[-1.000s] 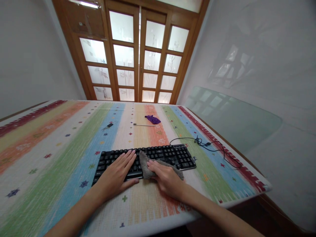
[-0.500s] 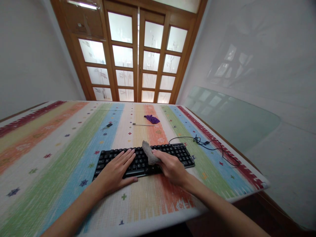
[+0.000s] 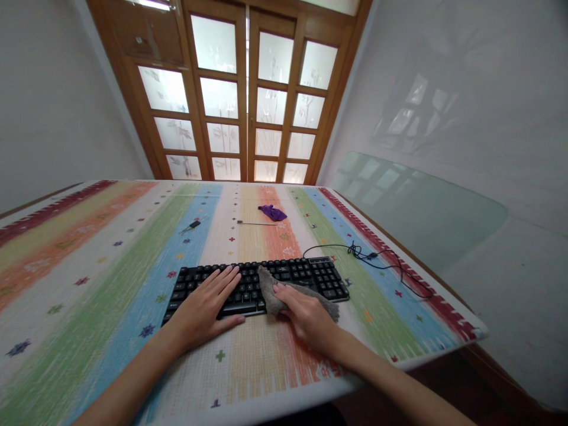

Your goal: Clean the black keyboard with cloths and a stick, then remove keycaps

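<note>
A black keyboard [image 3: 248,291] lies on the striped tablecloth in front of me. My left hand [image 3: 207,303] rests flat across its left half, fingers stretched out over the keys and thumb along the front edge. A grey cloth [image 3: 271,291] is in the grip of my right hand [image 3: 306,313], against the keyboard's middle and right keys. Part of the cloth spreads out to the right behind the knuckles, over the front edge. Both hands hide some of the keys.
Beyond the keyboard lie a purple cloth [image 3: 272,212], a thin rod [image 3: 258,223] and a small black key-like object [image 3: 194,225]. The keyboard's tangled cable [image 3: 361,254] runs right along the tablecloth [image 3: 133,260]. A wall stands beyond the table's right edge.
My right hand has come slightly toward me and lower, and the grey cloth now lies flatter and more spread out. My left hand stays on the keyboard.
</note>
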`<act>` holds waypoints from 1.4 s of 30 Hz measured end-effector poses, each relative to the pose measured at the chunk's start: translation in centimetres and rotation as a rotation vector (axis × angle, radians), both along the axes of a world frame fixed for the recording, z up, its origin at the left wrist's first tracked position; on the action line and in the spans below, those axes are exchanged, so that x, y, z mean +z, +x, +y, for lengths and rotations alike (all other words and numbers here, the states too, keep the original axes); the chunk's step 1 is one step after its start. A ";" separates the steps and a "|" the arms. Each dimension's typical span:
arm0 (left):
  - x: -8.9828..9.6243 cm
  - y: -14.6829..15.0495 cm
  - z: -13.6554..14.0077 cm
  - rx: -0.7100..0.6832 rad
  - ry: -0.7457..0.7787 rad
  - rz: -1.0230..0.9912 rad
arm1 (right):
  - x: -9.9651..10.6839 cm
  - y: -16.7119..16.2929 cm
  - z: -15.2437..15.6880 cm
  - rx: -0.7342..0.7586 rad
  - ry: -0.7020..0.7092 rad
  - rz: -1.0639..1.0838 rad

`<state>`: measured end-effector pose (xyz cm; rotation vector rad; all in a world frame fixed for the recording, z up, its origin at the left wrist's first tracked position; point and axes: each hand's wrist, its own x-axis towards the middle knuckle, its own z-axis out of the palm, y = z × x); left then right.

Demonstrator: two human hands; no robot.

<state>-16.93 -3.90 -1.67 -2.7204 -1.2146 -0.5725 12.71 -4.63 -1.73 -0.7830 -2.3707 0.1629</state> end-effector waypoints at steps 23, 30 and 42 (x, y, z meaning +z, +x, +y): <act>-0.1 0.1 -0.1 0.012 -0.010 0.019 | 1.0 7.7 5.8 -0.332 -0.060 -0.054; -0.3 0.2 -0.1 0.039 -0.007 0.036 | 0.7 8.6 3.6 -0.281 -0.044 -0.019; -0.4 0.3 -0.1 0.036 0.036 0.039 | 0.8 9.1 -1.2 -0.288 -0.007 -0.022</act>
